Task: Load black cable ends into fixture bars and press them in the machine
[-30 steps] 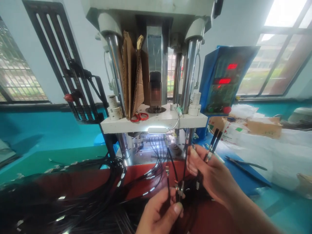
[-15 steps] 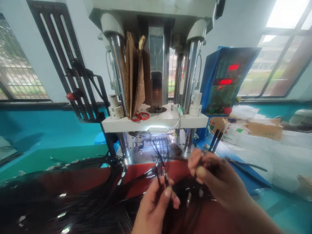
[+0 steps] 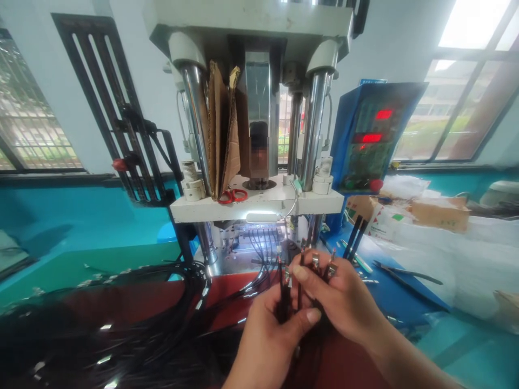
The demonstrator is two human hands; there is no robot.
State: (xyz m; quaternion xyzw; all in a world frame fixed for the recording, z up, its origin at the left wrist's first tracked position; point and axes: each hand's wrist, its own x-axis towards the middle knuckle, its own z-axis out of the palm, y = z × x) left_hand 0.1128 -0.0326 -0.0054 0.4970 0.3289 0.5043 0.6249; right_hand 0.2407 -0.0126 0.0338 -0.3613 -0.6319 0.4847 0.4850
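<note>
Loose black cable pile (image 3: 121, 329) sprawls far left on the red tabletop (image 3: 222, 286); overlapping loops could snag if one gets pulled. Red-handled scissors (image 3: 233, 195) lie close to the front edge of the press's white plate (image 3: 190, 210); a bump could tip them off. Thin cables (image 3: 261, 243) run into the lit area under the plate; catching them could yank an end. Left hand (image 3: 267, 335): grip clamped on a few dark cables, metal connectors (image 3: 279, 265) pointing up, in front of the press. Right hand (image 3: 344, 297) just beside it: grip clamped on several cable ends (image 3: 315, 259), one strand under the thumb. Ends crowd together, so a slack pinch could drop one or mix the bunches; pressing tips together could bend them. Count: can't tell, fingers hide some. Black pliers (image 3: 405, 272) rest on the blue surface (image 3: 417, 294), near the right forearm; a wide sweep could knock them.

Materials: cables smooth, round, bendy; connectors small, shiny. Cardboard (image 3: 217, 129) brown, corrugated edges, standing beside a polished steel column (image 3: 194, 102). Control box (image 3: 377, 146) blue, angular, red digits. Plastic bags (image 3: 438, 254) whitish, crinkled.
</note>
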